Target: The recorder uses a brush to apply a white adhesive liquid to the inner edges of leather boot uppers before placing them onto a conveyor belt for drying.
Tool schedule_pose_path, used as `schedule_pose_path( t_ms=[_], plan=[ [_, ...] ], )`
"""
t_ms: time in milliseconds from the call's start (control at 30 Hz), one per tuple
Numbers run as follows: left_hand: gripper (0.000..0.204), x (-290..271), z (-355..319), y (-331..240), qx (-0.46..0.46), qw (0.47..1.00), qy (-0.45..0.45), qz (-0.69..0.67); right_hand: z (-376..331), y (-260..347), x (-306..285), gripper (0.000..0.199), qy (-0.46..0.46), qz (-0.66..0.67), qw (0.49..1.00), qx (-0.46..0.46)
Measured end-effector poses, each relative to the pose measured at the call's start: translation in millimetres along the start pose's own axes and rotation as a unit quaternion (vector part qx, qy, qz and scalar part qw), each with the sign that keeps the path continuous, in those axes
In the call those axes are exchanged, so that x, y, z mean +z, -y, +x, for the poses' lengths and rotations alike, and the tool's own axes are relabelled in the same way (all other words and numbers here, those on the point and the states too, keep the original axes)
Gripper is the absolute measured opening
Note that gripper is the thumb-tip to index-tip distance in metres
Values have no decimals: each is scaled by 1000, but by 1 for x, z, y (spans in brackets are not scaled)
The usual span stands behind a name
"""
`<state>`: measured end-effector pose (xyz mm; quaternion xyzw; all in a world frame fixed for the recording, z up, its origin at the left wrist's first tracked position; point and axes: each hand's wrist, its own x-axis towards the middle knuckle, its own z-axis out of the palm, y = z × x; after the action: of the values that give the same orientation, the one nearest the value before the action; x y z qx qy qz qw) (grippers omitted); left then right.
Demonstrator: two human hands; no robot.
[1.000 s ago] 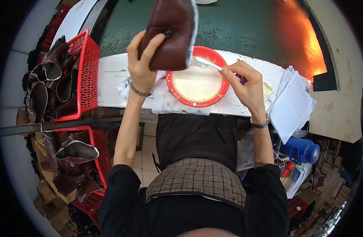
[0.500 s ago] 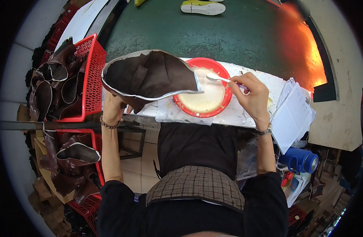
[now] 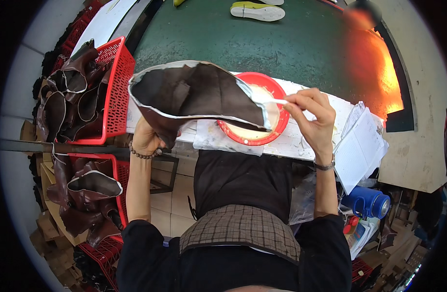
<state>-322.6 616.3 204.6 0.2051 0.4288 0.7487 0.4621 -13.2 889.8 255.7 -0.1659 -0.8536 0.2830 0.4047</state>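
My left hand [image 3: 148, 138] grips a dark brown leather boot upper [image 3: 194, 95] from below and holds it up flat, with its pale glued edge showing all around. My right hand [image 3: 313, 117] holds a small white brush [image 3: 277, 101] whose tip touches the right end of the leather piece. Under the brush sits a red round basin [image 3: 277, 129] with whitish glue in it, standing on a white bench [image 3: 301, 141] covered with stained paper.
A red basket [image 3: 117, 92] full of brown boot uppers stands at the left, and another red basket [image 3: 114, 170] of them lies below it. Papers [image 3: 362, 146] lie at the right, a blue jug [image 3: 369, 202] beneath. A green conveyor [image 3: 262, 46] carries a yellow-soled shoe [image 3: 257, 10].
My left hand has brought the leather piece down from upright to flat and leftward in front of the basin. The brush has moved from the basin to the piece's right edge.
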Motion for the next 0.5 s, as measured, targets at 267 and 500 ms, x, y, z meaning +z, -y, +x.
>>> schedule_pose_path(
  t_ms=[267, 500],
  plan=[
    [44, 39, -6, 6, -117, 992, -51, -15, 42, 4, 5, 13, -2, -48, 995, -92],
    [64, 59, -9, 7, -192, 980, 16, 41, 60, 4, 3, 13, 52, -15, 991, -125]
  ],
)
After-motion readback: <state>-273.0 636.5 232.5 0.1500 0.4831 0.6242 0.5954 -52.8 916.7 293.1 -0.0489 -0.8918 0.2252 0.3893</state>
